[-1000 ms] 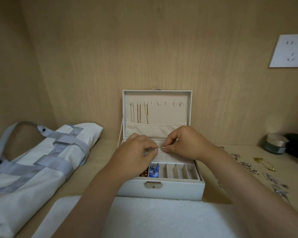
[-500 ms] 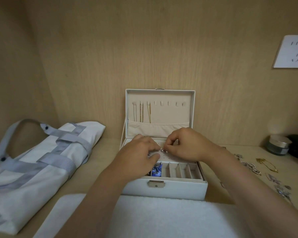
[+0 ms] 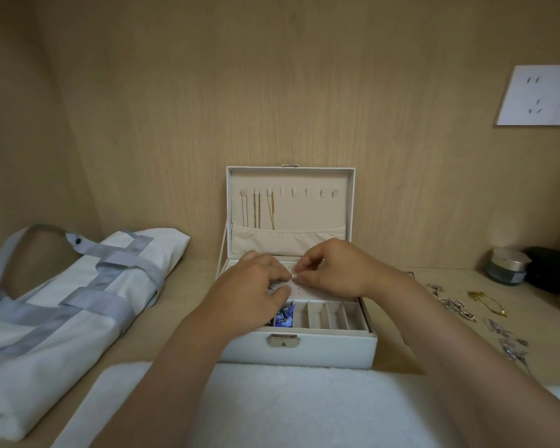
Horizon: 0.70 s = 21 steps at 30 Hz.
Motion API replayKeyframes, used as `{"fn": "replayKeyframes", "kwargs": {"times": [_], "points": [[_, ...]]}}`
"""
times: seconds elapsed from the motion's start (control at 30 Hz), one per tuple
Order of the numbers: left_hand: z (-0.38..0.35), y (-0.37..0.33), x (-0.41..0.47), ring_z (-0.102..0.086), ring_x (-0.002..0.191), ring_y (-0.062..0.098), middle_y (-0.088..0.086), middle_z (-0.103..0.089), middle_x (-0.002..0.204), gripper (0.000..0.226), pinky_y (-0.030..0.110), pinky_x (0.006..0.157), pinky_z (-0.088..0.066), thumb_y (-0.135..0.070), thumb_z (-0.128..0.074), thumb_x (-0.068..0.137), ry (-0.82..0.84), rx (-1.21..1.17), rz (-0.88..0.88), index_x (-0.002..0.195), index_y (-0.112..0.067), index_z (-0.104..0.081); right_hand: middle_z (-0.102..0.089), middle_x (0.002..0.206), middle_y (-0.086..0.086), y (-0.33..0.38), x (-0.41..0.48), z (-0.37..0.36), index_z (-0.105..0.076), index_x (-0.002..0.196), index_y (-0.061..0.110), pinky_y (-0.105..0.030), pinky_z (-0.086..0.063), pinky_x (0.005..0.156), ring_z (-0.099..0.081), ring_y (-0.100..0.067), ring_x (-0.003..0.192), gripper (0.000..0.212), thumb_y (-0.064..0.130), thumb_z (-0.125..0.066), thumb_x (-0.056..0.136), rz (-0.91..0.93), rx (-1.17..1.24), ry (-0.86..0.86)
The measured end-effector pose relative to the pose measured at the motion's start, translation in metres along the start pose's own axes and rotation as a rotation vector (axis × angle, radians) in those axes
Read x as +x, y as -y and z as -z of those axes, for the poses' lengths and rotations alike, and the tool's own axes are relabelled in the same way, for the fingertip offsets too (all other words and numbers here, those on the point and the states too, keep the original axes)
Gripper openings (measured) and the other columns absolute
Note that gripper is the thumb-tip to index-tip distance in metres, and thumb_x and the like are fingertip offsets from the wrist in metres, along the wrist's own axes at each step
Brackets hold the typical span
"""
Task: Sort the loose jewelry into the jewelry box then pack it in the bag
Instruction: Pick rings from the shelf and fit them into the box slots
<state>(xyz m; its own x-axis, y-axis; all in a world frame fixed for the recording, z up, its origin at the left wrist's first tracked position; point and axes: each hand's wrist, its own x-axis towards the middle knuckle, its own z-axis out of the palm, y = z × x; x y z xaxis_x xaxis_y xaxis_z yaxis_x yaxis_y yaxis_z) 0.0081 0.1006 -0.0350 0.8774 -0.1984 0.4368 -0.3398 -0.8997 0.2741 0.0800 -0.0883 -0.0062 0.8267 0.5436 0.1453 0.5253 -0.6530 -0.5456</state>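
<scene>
Grip: small silver piece (image 3: 293,277) is pinched by right hand (image 3: 333,270), touched by curled left hand (image 3: 251,294) (hold not discernible), over open jewelry box (image 3: 320,350); bag (image 3: 78,302) is laid left, loose jewelry (image 3: 456,305) right, on table (image 3: 194,286).

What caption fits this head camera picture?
Right hand pinches a silver piece over the open jewelry box, left hand beside it.

My left hand (image 3: 251,287) and my right hand (image 3: 335,270): both bare. My forearms (image 3: 450,344) bare also, smooth, uncovered all way to near edge of view.
</scene>
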Motion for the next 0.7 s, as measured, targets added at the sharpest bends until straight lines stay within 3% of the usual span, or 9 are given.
{"fn": "replayKeyframes", "kwargs": {"times": [0.13, 0.33, 0.53, 0.7], "points": [[0.003, -0.006, 0.000, -0.043, 0.114, 0.002, -0.020, -0.059, 0.119, 0.031, 0.028, 0.098, -0.043, -0.033, -0.059, 0.094, -0.047, -0.010, 0.011, 0.123, -0.030, -0.067, -0.071, 0.099, 0.013, -0.008, -0.005, 0.019, -0.075, 0.104, 0.029, -0.019, -0.046, 0.083, -0.064, -0.002, 0.095, 0.015, 0.032, -0.072, 0.090, -0.011, 0.093, -0.038], [-0.004, -0.043, 0.020, -0.046, 0.114, 0.002, -0.019, -0.059, 0.118, 0.028, 0.027, 0.096, -0.043, -0.032, -0.058, 0.095, -0.087, -0.094, -0.052, 0.123, -0.032, -0.066, -0.070, 0.093, 0.011, -0.051, -0.033, 0.068, -0.076, 0.100, 0.022, -0.007, -0.040, 0.055, -0.059, 0.009, 0.063, 0.010, 0.025, -0.070, 0.093, -0.084, 0.079, -0.136], [-0.030, -0.094, 0.065, -0.051, 0.099, 0.004, -0.015, -0.065, 0.103, 0.018, 0.028, 0.092, -0.044, -0.032, -0.060, 0.094, 0.022, -0.131, -0.165, 0.106, -0.027, -0.072, -0.070, 0.096, 0.006, -0.111, -0.061, 0.091, -0.075, 0.102, 0.023, -0.007, -0.043, 0.063, -0.063, -0.002, 0.080, 0.011, 0.022, -0.071, 0.091, -0.163, -0.046, -0.153], [-0.058, -0.127, 0.098, -0.057, 0.097, 0.007, -0.011, -0.067, 0.105, 0.018, 0.026, 0.086, -0.046, -0.036, -0.061, 0.093, 0.154, -0.069, -0.170, 0.105, -0.030, -0.072, -0.072, 0.098, 0.014, -0.146, -0.064, 0.089, -0.075, 0.097, 0.032, -0.024, -0.052, 0.087, -0.065, -0.002, 0.093, 0.008, 0.029, -0.073, 0.089, -0.190, -0.122, -0.123]]}}
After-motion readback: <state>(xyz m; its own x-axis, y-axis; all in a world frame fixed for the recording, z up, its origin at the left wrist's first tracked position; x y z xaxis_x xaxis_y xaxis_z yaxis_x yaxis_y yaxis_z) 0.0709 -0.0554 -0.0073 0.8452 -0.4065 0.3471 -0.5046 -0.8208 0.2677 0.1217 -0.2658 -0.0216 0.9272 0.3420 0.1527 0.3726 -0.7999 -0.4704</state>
